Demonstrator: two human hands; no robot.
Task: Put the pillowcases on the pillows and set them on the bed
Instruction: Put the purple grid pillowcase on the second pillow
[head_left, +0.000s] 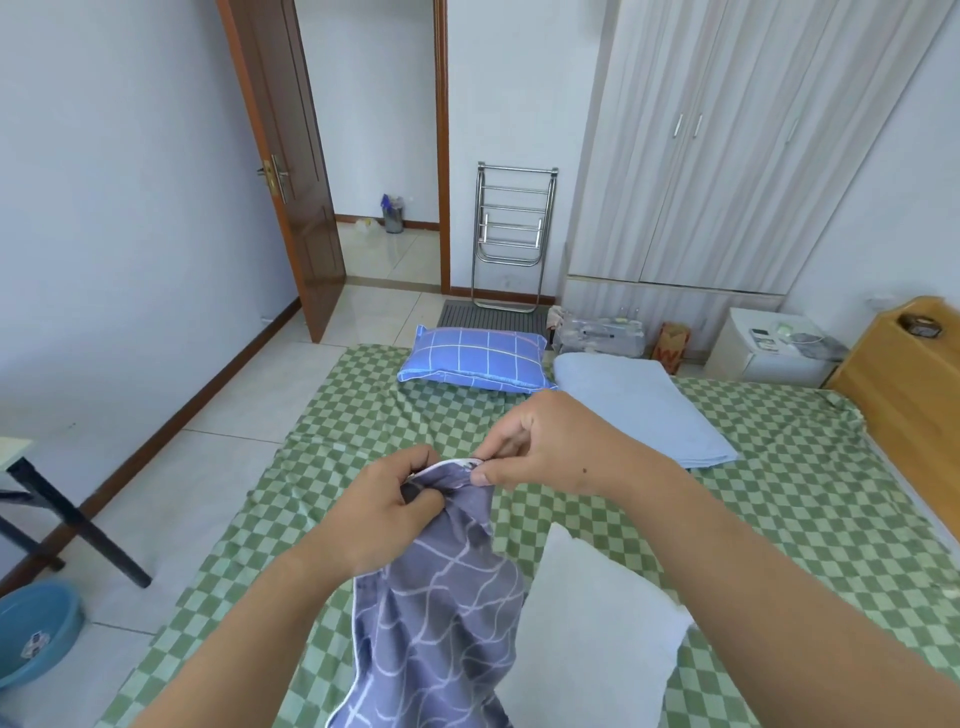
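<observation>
I hold a grey-purple pillowcase with white wavy lines up over the bed. My left hand grips its top edge and my right hand pinches the same white-piped edge just to the right. The cloth hangs down between my forearms. A bare white pillow lies on the green checked sheet to the right of the hanging case. At the far side of the bed lies a pillow in a blue checked case.
A folded light-blue blanket lies beyond my right hand. The wooden headboard is at the right, a white wardrobe and folded metal rack behind. A blue basin and dark table leg stand at left.
</observation>
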